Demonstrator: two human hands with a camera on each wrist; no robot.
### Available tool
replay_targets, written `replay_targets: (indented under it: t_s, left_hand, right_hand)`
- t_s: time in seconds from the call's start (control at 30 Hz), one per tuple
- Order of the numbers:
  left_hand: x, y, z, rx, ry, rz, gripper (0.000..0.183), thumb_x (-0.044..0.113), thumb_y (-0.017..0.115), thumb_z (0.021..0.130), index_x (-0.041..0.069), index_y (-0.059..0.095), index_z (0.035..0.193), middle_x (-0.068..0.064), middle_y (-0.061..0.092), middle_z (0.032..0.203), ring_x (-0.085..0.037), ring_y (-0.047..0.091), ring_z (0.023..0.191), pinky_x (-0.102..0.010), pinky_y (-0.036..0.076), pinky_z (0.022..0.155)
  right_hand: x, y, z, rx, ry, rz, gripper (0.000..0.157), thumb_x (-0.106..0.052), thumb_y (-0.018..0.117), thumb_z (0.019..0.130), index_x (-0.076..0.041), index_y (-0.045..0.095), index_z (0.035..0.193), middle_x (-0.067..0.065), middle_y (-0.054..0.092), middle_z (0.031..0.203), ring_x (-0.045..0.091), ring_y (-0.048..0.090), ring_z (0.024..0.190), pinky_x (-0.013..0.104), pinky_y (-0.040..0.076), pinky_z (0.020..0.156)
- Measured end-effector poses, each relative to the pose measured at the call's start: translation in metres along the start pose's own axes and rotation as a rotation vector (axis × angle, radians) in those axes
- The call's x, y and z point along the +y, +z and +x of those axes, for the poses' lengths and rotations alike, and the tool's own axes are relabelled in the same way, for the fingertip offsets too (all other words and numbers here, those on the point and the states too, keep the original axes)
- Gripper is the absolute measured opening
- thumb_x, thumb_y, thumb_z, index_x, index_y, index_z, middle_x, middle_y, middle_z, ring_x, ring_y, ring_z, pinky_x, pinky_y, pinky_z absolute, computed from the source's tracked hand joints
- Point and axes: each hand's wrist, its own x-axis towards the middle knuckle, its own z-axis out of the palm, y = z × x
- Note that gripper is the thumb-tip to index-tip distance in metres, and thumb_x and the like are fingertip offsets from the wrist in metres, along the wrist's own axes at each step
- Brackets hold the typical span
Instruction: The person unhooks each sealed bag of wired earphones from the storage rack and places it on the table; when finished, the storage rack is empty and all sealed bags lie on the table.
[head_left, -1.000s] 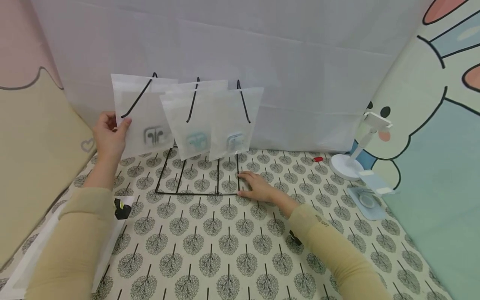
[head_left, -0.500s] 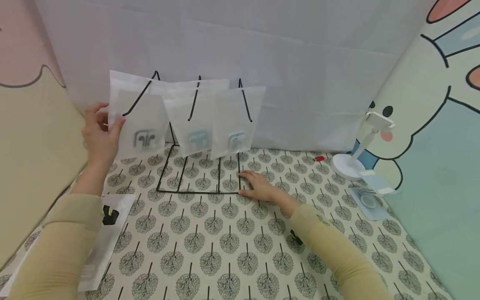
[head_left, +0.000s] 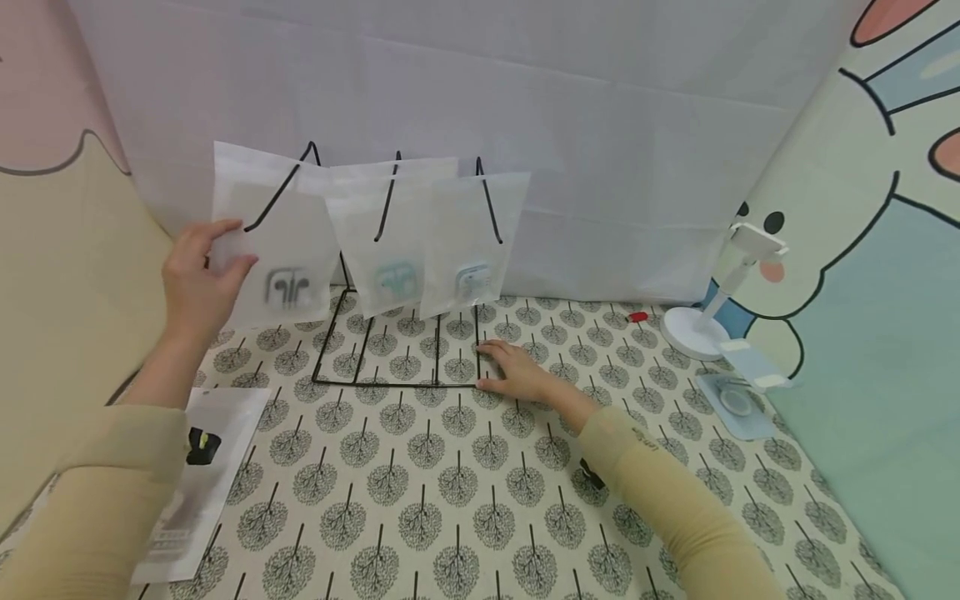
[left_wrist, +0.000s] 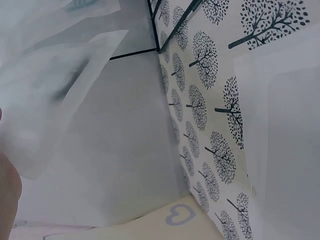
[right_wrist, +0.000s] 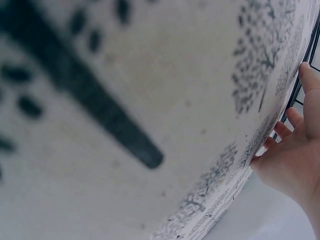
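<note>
A frosted plastic pouch (head_left: 277,208) with a dark earphone shape showing low on it hangs on the left hook of a black wire rack (head_left: 396,385). My left hand (head_left: 197,279) is at the pouch's left edge, index fingertip near the hook's tip, thumb apart from the index finger. In the left wrist view, part of that hand (left_wrist: 7,195) shows beside the blurred pouch (left_wrist: 55,90). My right hand (head_left: 517,372) rests on the table by the rack base's front right corner, fingers relaxed. The right wrist view shows its fingers (right_wrist: 281,131) close to the black wire.
Two more hooks bear frosted pouches, a middle pouch (head_left: 375,242) and a right pouch (head_left: 476,233). Another pouch (head_left: 225,475) lies flat on the patterned tablecloth (head_left: 397,533) under the left forearm. At right are a white stand (head_left: 693,332), a light blue folding stand (head_left: 738,404) and a small red object (head_left: 637,317).
The left pouch has shifted left along its hook. My left hand moved left with it, and its thumb and index finger have spread apart. The right hand has stayed put.
</note>
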Motion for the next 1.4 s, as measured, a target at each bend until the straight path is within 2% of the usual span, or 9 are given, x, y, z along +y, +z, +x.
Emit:
replay_targets:
  t_s: [0.2,0.3,0.4,0.5,0.73,0.97,1.17,1.27,1.4]
  left_hand:
    - [0.002,-0.016,-0.004,-0.239,-0.093,0.054,0.077,-0.007,0.076,0.072,0.022,0.050,0.138,-0.007,0.050,0.135,-0.010,0.045,0.121,-0.010,0.036,0.091]
    - [0.001,-0.025,-0.005,-0.350,-0.093,0.076,0.087,-0.006,0.075,0.073,0.026,0.038,0.145,-0.009,0.041,0.144,-0.029,0.041,0.128,-0.028,0.037,0.105]
    - [0.004,-0.031,-0.006,-0.420,-0.048,0.096,0.093,-0.008,0.075,0.073,0.024,0.031,0.149,-0.015,0.035,0.146,-0.041,0.035,0.132,-0.053,0.029,0.111]
    - [0.008,-0.035,-0.008,-0.442,0.002,0.110,0.097,-0.010,0.075,0.071,0.022,0.029,0.149,-0.018,0.034,0.145,-0.044,0.035,0.131,-0.059,0.027,0.109]
    - [0.017,-0.045,-0.007,-0.456,0.023,0.124,0.097,-0.012,0.073,0.072,0.025,0.028,0.150,-0.016,0.035,0.145,-0.044,0.036,0.129,-0.057,0.028,0.109]
    - [0.022,-0.060,-0.006,-0.472,0.063,0.127,0.097,-0.015,0.072,0.070,0.025,0.031,0.149,-0.012,0.036,0.146,-0.036,0.036,0.131,-0.039,0.025,0.115]
    - [0.028,-0.071,-0.007,-0.499,0.054,0.145,0.096,-0.014,0.071,0.072,0.026,0.029,0.149,-0.009,0.034,0.148,-0.033,0.034,0.134,-0.046,0.025,0.114]
    - [0.030,-0.076,-0.007,-0.492,0.081,0.162,0.096,-0.014,0.072,0.071,0.024,0.031,0.149,-0.010,0.036,0.146,-0.025,0.033,0.135,-0.030,0.024,0.116]
    - [0.034,-0.083,-0.008,-0.487,0.102,0.174,0.096,-0.014,0.073,0.069,0.024,0.033,0.148,-0.009,0.038,0.145,-0.004,0.030,0.134,-0.007,0.018,0.104]
  right_hand:
    - [0.000,0.000,0.000,0.000,-0.002,-0.005,0.071,-0.042,0.058,0.092,-0.009,0.029,0.148,0.017,0.022,0.154,0.040,0.024,0.139,0.054,0.014,0.115]
    - [-0.001,0.000,0.000,0.003,-0.004,-0.004,0.071,-0.042,0.058,0.092,-0.009,0.029,0.148,0.017,0.023,0.154,0.040,0.024,0.139,0.054,0.015,0.115]
    - [-0.001,0.000,0.000,-0.002,-0.002,0.000,0.071,-0.042,0.058,0.092,-0.009,0.029,0.148,0.017,0.023,0.154,0.040,0.024,0.139,0.054,0.015,0.115]
    - [-0.001,-0.001,-0.001,-0.007,-0.001,0.004,0.071,-0.043,0.057,0.092,-0.009,0.029,0.148,0.017,0.023,0.154,0.040,0.024,0.139,0.054,0.015,0.115]
    - [0.000,-0.001,-0.001,0.005,-0.009,0.009,0.070,-0.041,0.058,0.092,-0.007,0.030,0.147,0.018,0.025,0.153,0.041,0.026,0.138,0.056,0.017,0.114]
    - [0.000,0.002,0.000,0.008,-0.013,0.001,0.070,-0.041,0.058,0.092,-0.008,0.030,0.147,0.018,0.024,0.153,0.040,0.026,0.138,0.054,0.017,0.115]
    - [0.000,0.001,0.000,0.010,-0.011,0.001,0.070,-0.041,0.058,0.092,-0.008,0.030,0.147,0.017,0.024,0.153,0.040,0.026,0.138,0.054,0.017,0.115]
    - [0.000,0.001,0.000,0.011,-0.013,0.003,0.070,-0.041,0.059,0.092,-0.008,0.030,0.147,0.018,0.025,0.153,0.040,0.026,0.138,0.055,0.017,0.115]
    - [0.000,0.001,0.000,0.006,-0.002,0.006,0.070,-0.041,0.059,0.092,-0.009,0.030,0.147,0.017,0.024,0.153,0.040,0.025,0.138,0.055,0.016,0.115]
